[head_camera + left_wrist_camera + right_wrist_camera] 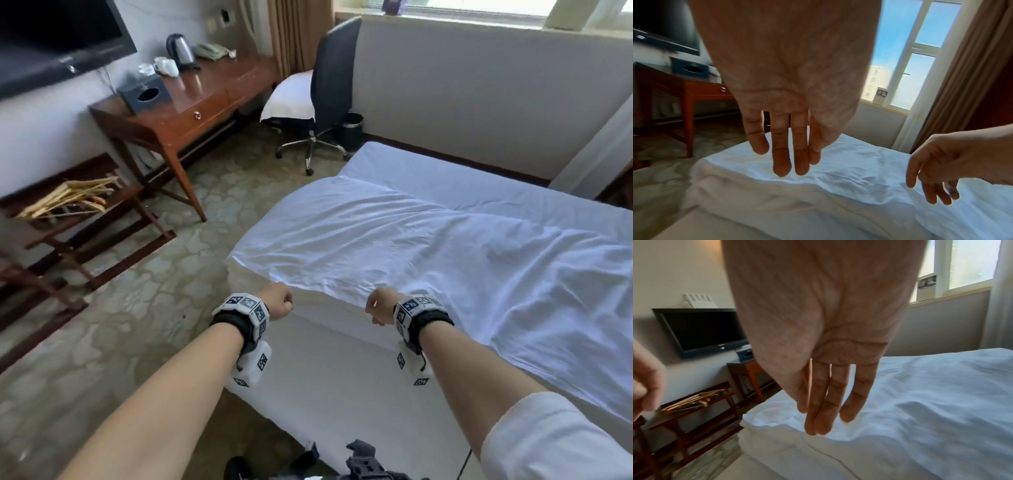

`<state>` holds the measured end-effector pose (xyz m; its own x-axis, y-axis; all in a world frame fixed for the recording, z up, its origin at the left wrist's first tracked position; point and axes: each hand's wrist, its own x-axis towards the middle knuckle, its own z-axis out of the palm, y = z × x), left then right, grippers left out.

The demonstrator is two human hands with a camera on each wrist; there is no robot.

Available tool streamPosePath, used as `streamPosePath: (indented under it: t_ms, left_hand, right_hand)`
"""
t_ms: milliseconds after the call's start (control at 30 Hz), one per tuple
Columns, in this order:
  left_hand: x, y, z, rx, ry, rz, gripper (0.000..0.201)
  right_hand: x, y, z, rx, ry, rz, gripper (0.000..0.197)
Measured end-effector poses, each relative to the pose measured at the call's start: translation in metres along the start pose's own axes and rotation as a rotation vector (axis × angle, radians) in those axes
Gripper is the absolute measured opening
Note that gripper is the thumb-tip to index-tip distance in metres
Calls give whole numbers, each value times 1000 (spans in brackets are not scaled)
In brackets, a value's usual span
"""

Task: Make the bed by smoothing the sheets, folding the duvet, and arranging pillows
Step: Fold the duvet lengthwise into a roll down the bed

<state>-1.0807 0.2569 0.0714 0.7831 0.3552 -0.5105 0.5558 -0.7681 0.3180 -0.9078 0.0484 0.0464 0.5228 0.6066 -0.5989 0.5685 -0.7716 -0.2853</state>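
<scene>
Both hands [789, 91] open above duvet [428, 246]

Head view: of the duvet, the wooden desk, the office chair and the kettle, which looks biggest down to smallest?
1. duvet, by far the largest
2. wooden desk
3. office chair, close to the desk in apparent size, so that order is unsure
4. kettle, smallest

The duvet lies nearest the camera, which inflates it.

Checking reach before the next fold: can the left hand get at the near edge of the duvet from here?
Probably yes: the left hand hangs open just above the duvet edge, with nothing between them.
</scene>
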Motion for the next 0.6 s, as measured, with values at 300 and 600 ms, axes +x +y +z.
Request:
streamPosePath:
  t_ms: [300, 600]
  left_hand:
    - [-75, -199, -16, -89, 98, -188, 17]
    - [-115, -341, -38, -123, 79, -241, 21]
  right_hand:
    - [49, -197, 44, -96, -3, -135, 20]
    - [69, -343, 80, -83, -29, -141, 24]
